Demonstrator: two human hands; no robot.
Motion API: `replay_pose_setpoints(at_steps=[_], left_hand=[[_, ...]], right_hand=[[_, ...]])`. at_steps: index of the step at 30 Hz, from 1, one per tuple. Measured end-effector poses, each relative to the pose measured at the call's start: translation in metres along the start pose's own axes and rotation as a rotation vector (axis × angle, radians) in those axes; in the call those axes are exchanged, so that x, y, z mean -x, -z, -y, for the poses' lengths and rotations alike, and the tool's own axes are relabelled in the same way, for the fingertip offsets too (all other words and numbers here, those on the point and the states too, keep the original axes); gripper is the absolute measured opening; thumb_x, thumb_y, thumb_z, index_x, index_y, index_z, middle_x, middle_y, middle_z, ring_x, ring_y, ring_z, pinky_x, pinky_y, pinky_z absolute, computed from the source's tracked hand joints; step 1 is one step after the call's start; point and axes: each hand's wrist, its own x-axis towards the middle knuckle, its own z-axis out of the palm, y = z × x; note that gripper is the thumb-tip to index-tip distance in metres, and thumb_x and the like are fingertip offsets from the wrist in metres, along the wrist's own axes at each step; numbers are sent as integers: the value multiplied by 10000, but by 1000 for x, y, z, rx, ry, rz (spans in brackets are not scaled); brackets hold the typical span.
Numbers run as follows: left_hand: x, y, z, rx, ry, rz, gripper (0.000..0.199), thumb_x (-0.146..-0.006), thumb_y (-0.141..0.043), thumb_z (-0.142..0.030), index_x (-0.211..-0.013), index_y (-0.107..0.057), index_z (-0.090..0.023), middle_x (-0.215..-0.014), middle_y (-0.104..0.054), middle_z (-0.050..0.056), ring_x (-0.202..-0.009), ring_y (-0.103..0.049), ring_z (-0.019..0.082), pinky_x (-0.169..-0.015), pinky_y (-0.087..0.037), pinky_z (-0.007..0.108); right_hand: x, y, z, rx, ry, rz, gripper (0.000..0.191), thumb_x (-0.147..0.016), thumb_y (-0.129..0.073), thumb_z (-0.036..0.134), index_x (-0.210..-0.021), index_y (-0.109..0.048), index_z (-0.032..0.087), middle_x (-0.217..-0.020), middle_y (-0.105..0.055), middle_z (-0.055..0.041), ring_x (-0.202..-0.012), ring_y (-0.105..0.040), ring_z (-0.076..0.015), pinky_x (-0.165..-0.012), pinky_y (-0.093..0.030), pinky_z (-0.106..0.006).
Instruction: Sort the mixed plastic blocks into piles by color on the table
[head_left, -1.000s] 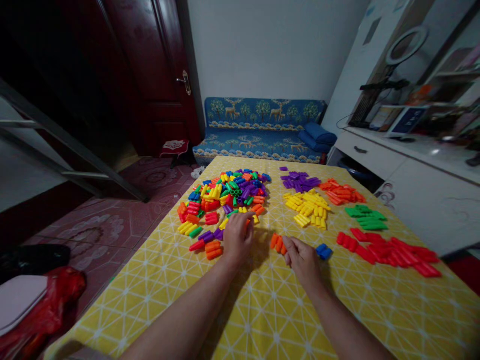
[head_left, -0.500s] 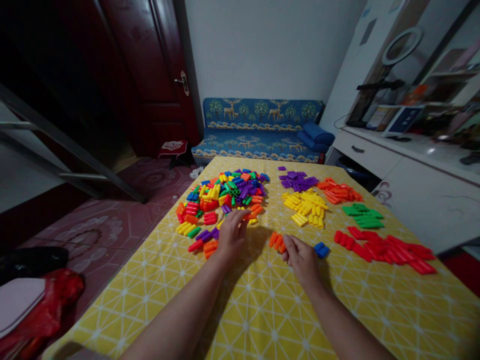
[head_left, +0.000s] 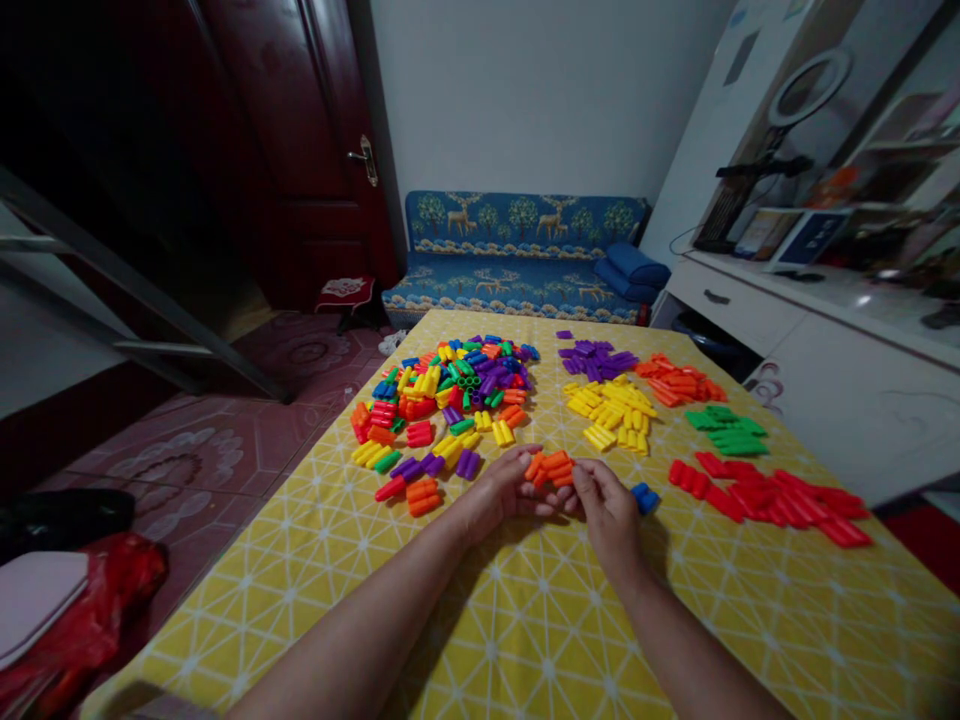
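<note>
In the head view, a person's left hand [head_left: 506, 489] and right hand [head_left: 609, 506] come together in front of me, over a bench [head_left: 495, 620] spread with a yellow cloth patterned in white lines. Between them are some orange blocks [head_left: 550, 468], made of short ridged tubes set side by side. The left grip closes on the left end, its fingers curled beneath; the right grip pinches the right end between thumb and fingers. The fingertips are close together under the blocks; I cannot tell whether they touch each other.

A blue block [head_left: 644, 498] lies just to the right of the right hand. Beyond the left hand is a mixed heap [head_left: 461, 385] of red, yellow, green, blue, purple and orange blocks. A few lie loose at its near edge, among them a purple block [head_left: 469, 463] near the left forearm.

Across the right half of the bench, the blocks lie in piles of one colour each: a purple pile [head_left: 595, 361] farthest back, a yellow pile [head_left: 619, 408] in front of it, then, towards the right, an orange pile [head_left: 679, 381], a green pile [head_left: 726, 434] and a red pile [head_left: 780, 502].

Behind the bench stands a blue sofa [head_left: 517, 272] printed with deer and trees, beside a dark red door [head_left: 300, 150]. At right is a white cabinet [head_left: 750, 315].
</note>
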Motion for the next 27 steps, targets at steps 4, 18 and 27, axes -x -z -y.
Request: replay_pose_setpoints(at_steps=[4,18,27], left_hand=[[-2,3,-3,101,46,44,518,-905,-550,-524,-1276,-489,-167,-1126,-685,174,-977,-710,285,-926,-508,485],[-1,3,-6,160,101,76,599,-897,-531,-578,-1298,-506,-134,-1198,-660,190,-1055,-685,287,-1000,-450,450],[-4,4,-3,152,65,38,504,-900,-588,-500,-1259,-567,-146,-1169,-670,154,-992,-696,236,-959,-491,408]], right_hand=[[1,1,3,40,114,-78,333,-889,-558,527,-966,-618,208,-709,-695,-30,-589,-644,-165,-545,-525,-259],[0,3,-1,164,201,-78,275,-901,-587,455,-976,-649,197,-813,-739,-64,-676,-712,-190,-573,-556,-268],[0,3,-5,180,197,-116,292,-871,-622,471,-928,-661,188,-755,-705,-50,-649,-676,-173,-558,-541,-256]])
